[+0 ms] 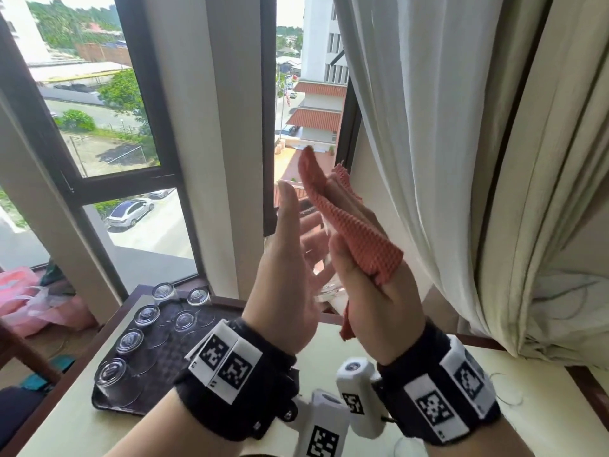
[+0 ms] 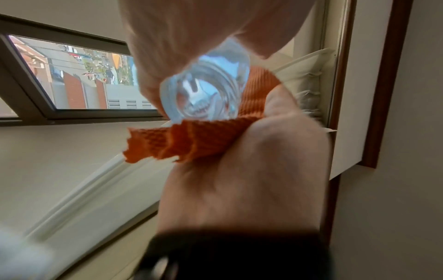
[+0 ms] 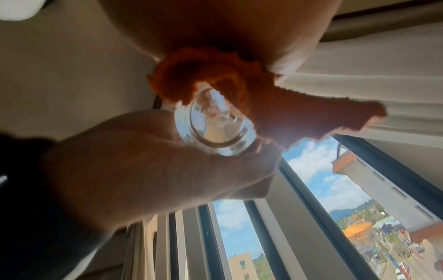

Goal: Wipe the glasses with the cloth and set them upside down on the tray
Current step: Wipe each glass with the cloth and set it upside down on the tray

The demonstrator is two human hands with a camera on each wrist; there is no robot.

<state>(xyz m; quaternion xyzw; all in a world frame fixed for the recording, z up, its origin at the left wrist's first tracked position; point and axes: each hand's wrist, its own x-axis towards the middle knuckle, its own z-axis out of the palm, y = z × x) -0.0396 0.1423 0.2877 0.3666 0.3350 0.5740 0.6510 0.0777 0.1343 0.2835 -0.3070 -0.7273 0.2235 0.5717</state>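
Both hands are raised in front of the window [image 1: 138, 94], palms facing, with a clear glass [image 1: 324, 258] between them. The left hand [image 1: 286, 275] has its fingers extended along the glass's side, thumb up. The right hand [image 1: 372, 291] presses an orange cloth [image 1: 349, 225] against the glass, fingers wrapped in it. Below left, a dark tray [image 1: 164, 384] on the pale table [image 1: 543, 407] carries six upturned glasses [image 1: 130, 339]. White curtains [image 1: 445, 127] hang to the right.
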